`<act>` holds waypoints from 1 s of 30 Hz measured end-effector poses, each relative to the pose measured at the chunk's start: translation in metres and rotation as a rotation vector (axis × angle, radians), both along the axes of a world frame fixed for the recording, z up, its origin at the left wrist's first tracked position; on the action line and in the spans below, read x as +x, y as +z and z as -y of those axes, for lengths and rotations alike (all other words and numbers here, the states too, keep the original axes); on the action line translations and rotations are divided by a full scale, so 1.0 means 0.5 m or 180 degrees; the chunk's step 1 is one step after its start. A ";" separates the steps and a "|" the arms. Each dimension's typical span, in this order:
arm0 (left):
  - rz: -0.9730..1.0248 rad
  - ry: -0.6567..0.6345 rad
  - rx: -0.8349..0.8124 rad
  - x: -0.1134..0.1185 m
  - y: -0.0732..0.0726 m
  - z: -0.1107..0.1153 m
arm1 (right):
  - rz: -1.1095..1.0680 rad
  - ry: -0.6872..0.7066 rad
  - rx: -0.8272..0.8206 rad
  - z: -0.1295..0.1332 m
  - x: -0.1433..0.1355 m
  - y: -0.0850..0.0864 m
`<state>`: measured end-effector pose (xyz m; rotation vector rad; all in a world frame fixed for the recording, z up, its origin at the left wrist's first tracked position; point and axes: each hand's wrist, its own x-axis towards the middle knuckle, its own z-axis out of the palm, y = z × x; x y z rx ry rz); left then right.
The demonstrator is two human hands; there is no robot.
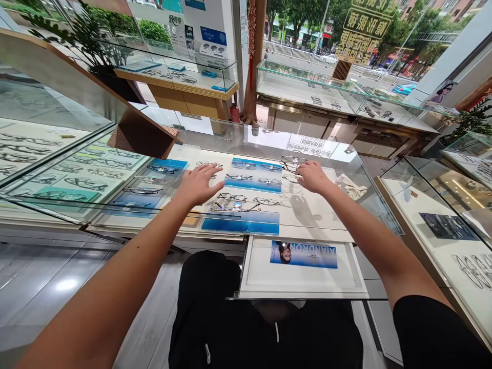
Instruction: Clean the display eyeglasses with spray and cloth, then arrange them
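Observation:
I reach both arms into an open glass display counter (pixel 369 205) of eyeglasses. My left hand (pixel 199 183) hovers palm down with fingers spread over the white display surface, close to a pair of dark-framed glasses (pixel 232 197). My right hand (pixel 312 176) rests further right, its fingers curled at a cluster of glasses (pixel 290 163); whether it grips a frame I cannot tell. Between my hands lies a blue display mat (pixel 253 174) with several pairs on it. Another blue mat (pixel 241 221) lies at the front edge.
A pulled-out white tray (pixel 253 279) with a blue printed card (pixel 303 254) sits below the counter in front of me. A crumpled cloth (pixel 351 187) lies right of my right hand. More glass cases stand at left (pixel 57 154), right (pixel 453 205) and behind (pixel 307 87).

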<state>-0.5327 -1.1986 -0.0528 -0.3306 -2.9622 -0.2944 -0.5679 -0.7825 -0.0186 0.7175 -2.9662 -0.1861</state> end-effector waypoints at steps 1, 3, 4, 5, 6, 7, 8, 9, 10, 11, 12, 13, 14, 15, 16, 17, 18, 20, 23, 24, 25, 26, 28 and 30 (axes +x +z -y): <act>0.0006 0.0001 0.0000 0.000 0.000 0.000 | 0.0021 0.0014 -0.0026 -0.001 0.001 0.002; 0.0014 0.0005 -0.0004 0.001 0.001 -0.001 | 0.0060 0.0032 -0.0063 -0.003 0.004 0.007; 0.0017 0.0003 -0.0009 0.001 0.001 -0.001 | 0.0084 0.0035 -0.0073 -0.003 0.005 0.010; 0.0017 0.0004 -0.0014 0.001 0.001 -0.001 | 0.0113 0.0037 -0.0081 -0.004 0.006 0.013; 0.0016 0.0003 -0.0019 0.001 0.000 -0.001 | 0.0141 0.0045 -0.0091 -0.005 0.006 0.015; 0.0012 0.0000 -0.0022 0.000 -0.001 0.000 | 0.0169 0.0057 -0.0102 -0.005 0.006 0.017; 0.0008 -0.0007 -0.0021 0.000 -0.001 0.001 | 0.0195 0.0077 -0.0117 -0.006 0.005 0.019; 0.0004 -0.0016 -0.0018 -0.001 -0.002 0.002 | 0.0218 0.0104 -0.0140 -0.006 0.005 0.020; 0.0000 -0.0025 -0.0014 -0.001 -0.003 0.002 | 0.0232 0.0134 -0.0170 -0.007 0.005 0.021; -0.0003 -0.0033 -0.0010 -0.002 -0.004 0.003 | 0.0239 0.0165 -0.0205 -0.007 0.006 0.021; -0.0006 -0.0040 -0.0004 -0.002 -0.005 0.004 | 0.0244 0.0192 -0.0241 -0.008 0.007 0.021; -0.0007 -0.0042 0.0001 -0.003 -0.006 0.004 | 0.0249 0.0215 -0.0278 -0.008 0.007 0.020; -0.0009 -0.0041 0.0007 -0.003 -0.006 0.005 | 0.0252 0.0234 -0.0313 -0.008 0.008 0.019; -0.0012 -0.0041 0.0013 -0.003 -0.006 0.005 | 0.0253 0.0247 -0.0341 -0.009 0.009 0.017; -0.0017 -0.0042 0.0018 -0.002 -0.006 0.005 | 0.0244 0.0246 -0.0358 -0.008 0.009 0.016; -0.0018 -0.0042 0.0017 -0.002 -0.006 0.005 | 0.0223 0.0227 -0.0364 -0.008 0.009 0.014; -0.0020 -0.0039 0.0012 -0.002 -0.006 0.004 | 0.0188 0.0194 -0.0359 -0.007 0.008 0.013; -0.0015 -0.0034 -0.0003 -0.002 -0.005 0.004 | 0.0102 0.0112 -0.0314 -0.005 0.006 0.011; -0.0005 -0.0029 -0.0005 -0.001 -0.003 0.003 | -0.0025 0.0018 -0.0218 0.002 0.001 0.008; -0.0006 -0.0029 0.0001 -0.001 -0.002 0.003 | -0.0078 -0.0011 -0.0208 0.005 0.001 0.007; -0.0007 -0.0029 0.0009 0.000 -0.001 0.002 | -0.0140 -0.0049 -0.0213 0.008 0.001 0.006; -0.0008 -0.0027 0.0015 0.000 -0.001 0.002 | -0.0204 -0.0085 -0.0229 0.010 0.002 0.005; -0.0004 -0.0018 0.0021 0.001 0.000 0.001 | -0.0340 -0.0141 -0.0275 0.014 0.006 0.001; 0.0005 -0.0015 0.0016 0.001 0.000 0.001 | -0.0483 -0.0175 -0.0289 0.017 0.012 -0.004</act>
